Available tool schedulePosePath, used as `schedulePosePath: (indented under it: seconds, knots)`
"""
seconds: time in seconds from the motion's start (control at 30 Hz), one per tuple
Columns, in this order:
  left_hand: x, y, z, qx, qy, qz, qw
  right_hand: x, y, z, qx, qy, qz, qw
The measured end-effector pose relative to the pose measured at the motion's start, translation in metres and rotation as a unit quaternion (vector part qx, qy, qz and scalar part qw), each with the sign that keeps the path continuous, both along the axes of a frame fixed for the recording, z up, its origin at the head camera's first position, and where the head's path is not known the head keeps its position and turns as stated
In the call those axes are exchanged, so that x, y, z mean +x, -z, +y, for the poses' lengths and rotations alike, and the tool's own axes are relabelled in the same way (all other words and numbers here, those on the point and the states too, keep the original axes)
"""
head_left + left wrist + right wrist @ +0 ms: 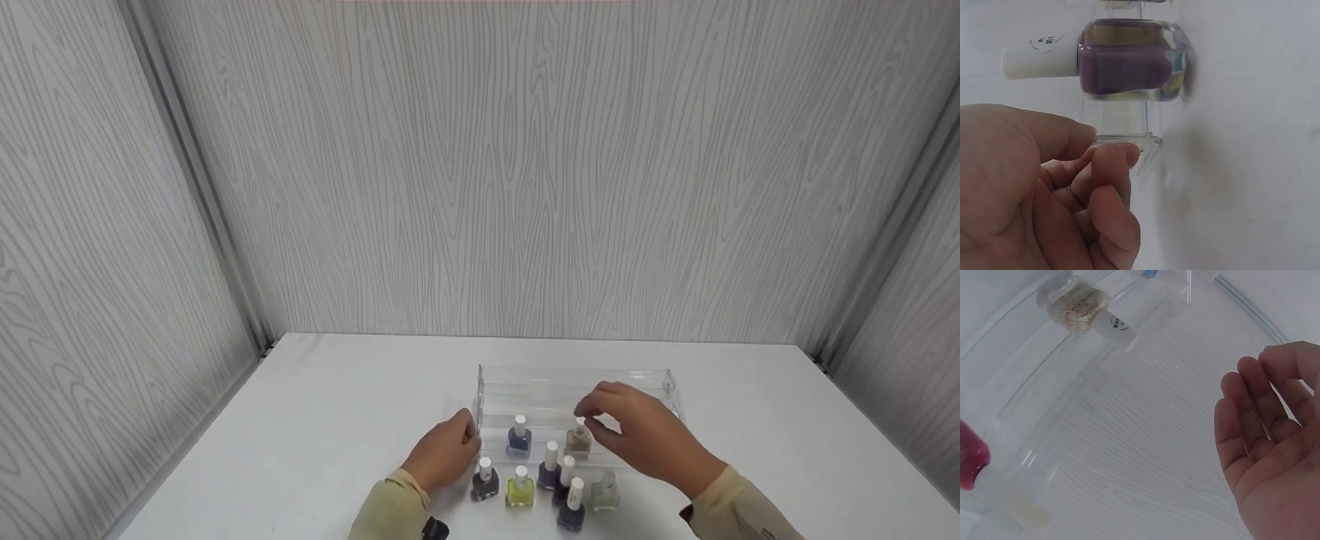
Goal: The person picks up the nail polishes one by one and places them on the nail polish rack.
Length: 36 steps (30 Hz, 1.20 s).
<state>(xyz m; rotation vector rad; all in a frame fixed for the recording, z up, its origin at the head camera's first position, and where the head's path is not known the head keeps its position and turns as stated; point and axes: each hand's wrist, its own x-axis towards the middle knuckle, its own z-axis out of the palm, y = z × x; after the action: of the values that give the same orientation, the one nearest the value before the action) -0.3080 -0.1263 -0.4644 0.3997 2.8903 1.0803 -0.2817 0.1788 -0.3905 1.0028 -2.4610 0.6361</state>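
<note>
Bkgd only: white tabletop (337, 420) set in a three-sided booth. Back wall (525, 172) and both side walls, left (90, 262) and right (911, 345), are pale grey panels w/ a wood-grain print. Metal-looking strips run down the corners, left (202, 187) and right (885, 277); material hard to tell at this res. Light is even and soft, shadows on the table faint. Thin pinkish band along the top edge of the head view, source unclear.

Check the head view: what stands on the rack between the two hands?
In the head view, a blue polish bottle stands on the clear rack between the left hand and the right hand.
</note>
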Motion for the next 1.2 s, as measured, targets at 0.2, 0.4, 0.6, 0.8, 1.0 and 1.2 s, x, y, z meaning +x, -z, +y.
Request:
schedulePosePath:
  seconds: [0.2, 0.4, 0.6, 0.8, 1.0, 1.2]
  knots:
    - [-0.001, -0.003, 0.001, 0.018, 0.008, -0.013, 0.9997, 0.014, 0.010, 0.020, -0.043, -0.003, 0.022, 0.999]
    - [0.000, -0.004, -0.001, 0.019, 0.007, -0.031, 0.9993, 0.016, 0.011, 0.027, -0.019, -0.010, -0.029, 0.999]
    - [0.002, -0.006, -0.007, 0.015, -0.003, -0.042, 0.9990, 0.015, 0.003, 0.037, -0.011, 0.012, -0.078, 0.997]
    - [0.000, -0.004, -0.006, 0.024, 0.000, -0.048, 0.9986, 0.015, -0.001, 0.051, -0.011, 0.030, -0.128, 0.991]
    - [-0.002, -0.002, -0.002, 0.025, -0.007, -0.057, 0.9981, 0.013, 0.004, 0.059, -0.002, 0.017, -0.161, 0.987]
    - [-0.004, 0.000, 0.000, 0.023, 0.001, -0.050, 0.9985, 0.011, 0.006, 0.064, 0.008, 0.007, -0.185, 0.983]
